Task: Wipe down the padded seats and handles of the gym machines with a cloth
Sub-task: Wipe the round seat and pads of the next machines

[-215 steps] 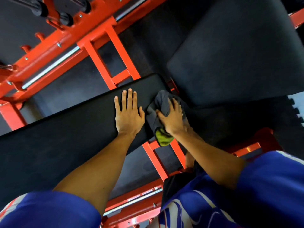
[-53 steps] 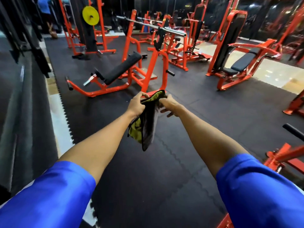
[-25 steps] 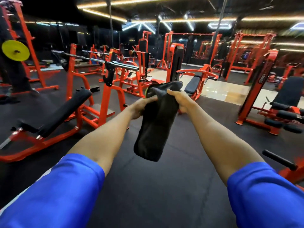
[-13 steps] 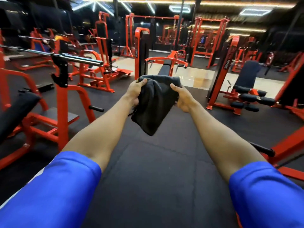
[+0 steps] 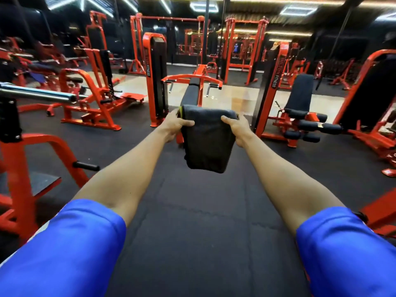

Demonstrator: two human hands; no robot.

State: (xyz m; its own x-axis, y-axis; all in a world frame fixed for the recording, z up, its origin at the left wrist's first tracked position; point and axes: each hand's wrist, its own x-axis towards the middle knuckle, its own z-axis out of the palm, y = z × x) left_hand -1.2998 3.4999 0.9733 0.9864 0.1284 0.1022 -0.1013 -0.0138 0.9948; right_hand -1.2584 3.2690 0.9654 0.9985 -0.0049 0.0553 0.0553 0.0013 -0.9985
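Both our hands pinch the folded dark cloth (image 5: pixel 206 142) by its top corners, left hand (image 5: pixel 175 125) at nine o'clock, right hand (image 5: pixel 237 128) at three, above the black floor mat (image 5: pixel 192 232).

hidden: fingers of left hand (image 5: pixel 174 125), right hand (image 5: pixel 236 127) behind cloth (image 5: pixel 206 142) | cut off: barbell (image 5: pixel 36 94), left edge

The left hand (image 5: pixel 174 124) and right hand (image 5: pixel 237 126) pinch the top corners of a dark cloth (image 5: pixel 206 142) hanging between them at 12 o'clock, with an orange bench machine (image 5: pixel 194 91) beyond it, a padded leg machine (image 5: pixel 300 112) at 2 o'clock and a barbell (image 5: pixel 38 94) at 10 o'clock.
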